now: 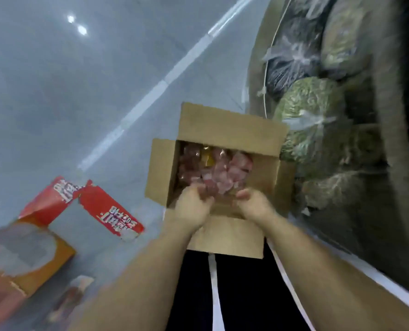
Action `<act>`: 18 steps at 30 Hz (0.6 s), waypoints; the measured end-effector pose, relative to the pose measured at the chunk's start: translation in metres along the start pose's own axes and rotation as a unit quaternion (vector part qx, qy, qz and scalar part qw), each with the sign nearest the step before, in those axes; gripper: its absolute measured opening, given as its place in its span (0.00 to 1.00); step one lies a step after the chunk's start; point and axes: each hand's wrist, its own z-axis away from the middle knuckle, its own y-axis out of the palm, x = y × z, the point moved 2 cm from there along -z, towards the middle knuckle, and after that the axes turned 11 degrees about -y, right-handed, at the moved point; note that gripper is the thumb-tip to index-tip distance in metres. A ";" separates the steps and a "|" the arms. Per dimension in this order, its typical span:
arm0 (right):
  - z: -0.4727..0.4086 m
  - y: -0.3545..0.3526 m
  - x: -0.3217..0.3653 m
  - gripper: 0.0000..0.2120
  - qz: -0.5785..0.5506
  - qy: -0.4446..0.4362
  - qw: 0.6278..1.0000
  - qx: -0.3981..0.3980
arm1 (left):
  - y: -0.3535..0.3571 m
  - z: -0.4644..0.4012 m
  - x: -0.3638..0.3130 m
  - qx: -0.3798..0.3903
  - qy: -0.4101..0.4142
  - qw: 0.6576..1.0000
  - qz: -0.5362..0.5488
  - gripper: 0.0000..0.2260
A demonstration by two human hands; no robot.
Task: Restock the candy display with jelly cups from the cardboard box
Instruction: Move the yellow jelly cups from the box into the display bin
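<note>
An open cardboard box (229, 126) stands on the grey floor, flaps spread, with several pink jelly cups (225, 169) and a yellow one inside. My left hand (192, 207) and my right hand (255, 204) both reach over the box's near edge. Their fingers curl inward round a small heap of jelly cups (219, 187) held between them. Motion blur hides the fingertips and how many cups they hold. The candy display is not clearly in view.
A torn red carton (98, 206) and an orange box (31, 254) lie on the floor to the left. On the right, a low shelf (390, 139) holds clear bags of green and dark goods (311, 108). My black trousers (241, 295) are below the box.
</note>
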 end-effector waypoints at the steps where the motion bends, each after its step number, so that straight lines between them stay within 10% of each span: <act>1: -0.023 0.006 -0.009 0.04 0.041 -0.002 0.999 -0.010 | 0.009 -0.028 0.004 -0.005 -0.011 1.000 0.019 0.16; 8: -0.147 0.013 -0.052 0.28 0.280 -0.064 0.952 -0.100 | 0.056 -0.181 0.016 -0.028 -0.089 0.995 0.041 0.20; 18: -0.162 0.016 -0.061 0.24 0.237 -0.098 0.944 -0.210 | 0.085 -0.202 0.016 -0.141 -0.107 0.982 0.067 0.26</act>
